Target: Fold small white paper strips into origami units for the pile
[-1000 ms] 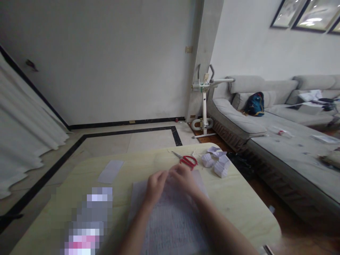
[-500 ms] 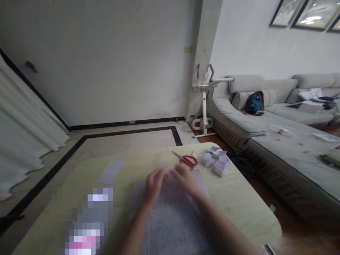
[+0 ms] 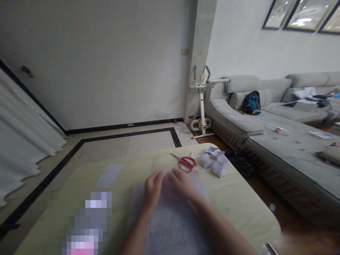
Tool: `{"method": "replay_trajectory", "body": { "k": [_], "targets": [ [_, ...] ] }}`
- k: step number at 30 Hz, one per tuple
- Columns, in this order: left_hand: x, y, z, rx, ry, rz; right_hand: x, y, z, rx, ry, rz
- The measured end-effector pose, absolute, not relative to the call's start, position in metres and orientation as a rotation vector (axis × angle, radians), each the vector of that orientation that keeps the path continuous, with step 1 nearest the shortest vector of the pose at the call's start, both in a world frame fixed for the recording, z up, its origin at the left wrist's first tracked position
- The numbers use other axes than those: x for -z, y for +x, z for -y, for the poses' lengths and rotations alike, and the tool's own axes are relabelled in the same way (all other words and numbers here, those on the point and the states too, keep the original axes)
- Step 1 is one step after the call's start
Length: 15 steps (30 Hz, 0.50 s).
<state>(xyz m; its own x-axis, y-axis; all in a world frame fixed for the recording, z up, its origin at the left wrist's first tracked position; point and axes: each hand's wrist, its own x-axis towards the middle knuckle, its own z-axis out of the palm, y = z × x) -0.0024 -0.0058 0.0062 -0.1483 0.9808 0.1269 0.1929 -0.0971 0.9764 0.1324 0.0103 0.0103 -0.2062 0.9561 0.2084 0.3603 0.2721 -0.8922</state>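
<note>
A large sheet of paper (image 3: pixel 175 226) covered in lines of writing lies on the pale wooden table in front of me. Over its far part, my left hand (image 3: pixel 153 189) and my right hand (image 3: pixel 183 183) come close together with fingers bent. Both are closed on pale paper between the fingertips; whether this is the sheet's far edge or a separate piece I cannot tell. Just past my right hand lie scissors (image 3: pixel 187 163) with red handles, blades pointing to the far left. Several folded paper pieces (image 3: pixel 219 166) rest to the right of the scissors.
A small white paper piece (image 3: pixel 109 175) lies on the table (image 3: pixel 244 212) at the left. Nearer me there is a pixelated, blurred-out object (image 3: pixel 89 219). A grey sofa (image 3: pixel 287 148) runs along the right, and a white exercise machine (image 3: pixel 202 106) stands by the wall.
The view has shifted slightly, so the whole scene sits a little differently. Both hands stay together over the far part of the sheet, with little visible movement.
</note>
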Motion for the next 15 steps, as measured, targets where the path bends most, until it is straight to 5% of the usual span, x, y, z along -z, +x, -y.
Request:
{"method": "replay_trajectory", "body": {
  "k": [15],
  "targets": [
    [-0.0038,-0.0031,0.0037,-1.247,1.333,-1.347,-0.0140,0.1369,-0.0142,-1.071,-1.199,1.582]
  ]
}}
